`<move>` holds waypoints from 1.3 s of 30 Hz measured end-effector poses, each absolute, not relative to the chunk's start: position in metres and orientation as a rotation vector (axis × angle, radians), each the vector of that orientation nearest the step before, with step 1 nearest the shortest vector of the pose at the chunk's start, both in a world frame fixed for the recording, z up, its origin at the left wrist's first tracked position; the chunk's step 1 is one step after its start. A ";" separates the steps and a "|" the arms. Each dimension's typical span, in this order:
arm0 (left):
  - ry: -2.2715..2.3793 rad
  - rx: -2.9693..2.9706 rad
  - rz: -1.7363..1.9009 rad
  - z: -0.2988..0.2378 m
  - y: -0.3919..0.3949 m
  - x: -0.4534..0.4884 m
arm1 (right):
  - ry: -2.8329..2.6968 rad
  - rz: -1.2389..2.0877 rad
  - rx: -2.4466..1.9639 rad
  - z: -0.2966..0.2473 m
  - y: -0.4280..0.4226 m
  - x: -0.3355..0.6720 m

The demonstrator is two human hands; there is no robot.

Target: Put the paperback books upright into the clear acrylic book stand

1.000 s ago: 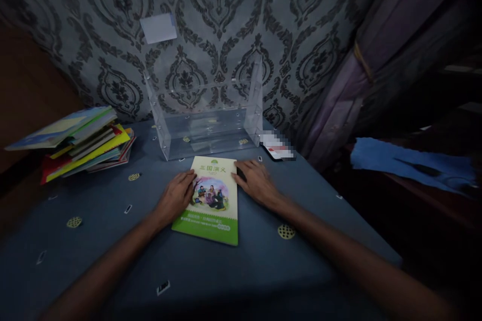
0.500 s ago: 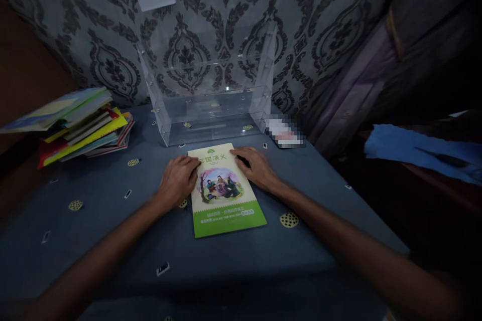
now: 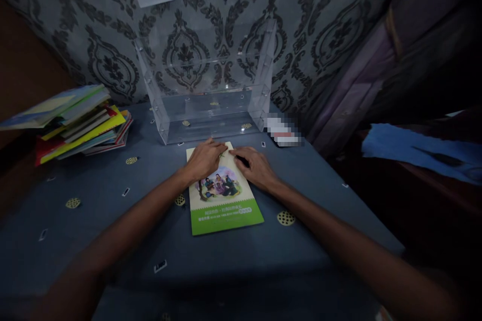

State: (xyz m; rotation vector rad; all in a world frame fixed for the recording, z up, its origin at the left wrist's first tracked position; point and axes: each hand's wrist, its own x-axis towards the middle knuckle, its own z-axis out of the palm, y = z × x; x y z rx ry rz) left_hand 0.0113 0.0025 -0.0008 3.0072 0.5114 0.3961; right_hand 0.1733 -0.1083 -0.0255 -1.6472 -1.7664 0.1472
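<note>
A thin green and cream book [image 3: 222,200] with a picture on its cover lies flat on the blue cloth. My left hand [image 3: 205,159] rests on the top of the cover, fingers spread over the title. Beside it, my right hand [image 3: 255,166] presses flat on the book's upper right edge. Neither hand has lifted the book. Just behind the book stands a clear acrylic shelf [image 3: 205,88] against the wall, with nothing on it.
A leaning stack of colourful books [image 3: 71,125] sits at the left. The blue tablecloth [image 3: 113,230] has small round patterns. A blurred small object [image 3: 283,132] lies right of the shelf. A blue cloth [image 3: 417,153] and a dark curtain are at the right.
The book has been turned a little, its bottom edge swinging right. My left hand slid from the book's left edge onto the top of the cover. My right hand stayed.
</note>
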 end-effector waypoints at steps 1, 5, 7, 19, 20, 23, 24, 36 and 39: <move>0.497 3.005 0.409 -0.003 0.004 0.011 | -1.763 0.146 -1.645 -0.024 -0.110 0.172; 0.471 2.975 0.455 -0.005 0.007 0.003 | -1.743 0.156 -1.652 -0.018 -0.121 0.162; 0.451 2.948 0.478 -0.004 0.007 -0.004 | -1.740 0.193 -1.653 -0.014 -0.129 0.155; 0.615 2.814 0.572 0.002 -0.007 -0.022 | -1.605 0.282 -1.698 -0.017 -0.118 0.161; 0.645 2.827 0.549 0.004 -0.011 -0.022 | -1.615 0.262 -1.711 -0.019 -0.114 0.164; 0.795 2.859 0.421 0.013 -0.024 -0.016 | -1.664 0.217 -1.759 -0.022 -0.101 0.169; 0.867 2.873 0.363 0.017 -0.029 -0.012 | -1.682 0.212 -1.781 -0.022 -0.097 0.170; 1.113 3.075 -0.074 0.042 -0.065 0.019 | -1.701 0.287 -1.781 -0.020 -0.088 0.174; 1.128 3.112 -0.093 0.042 -0.070 0.011 | -1.691 0.314 -1.679 -0.023 -0.091 0.177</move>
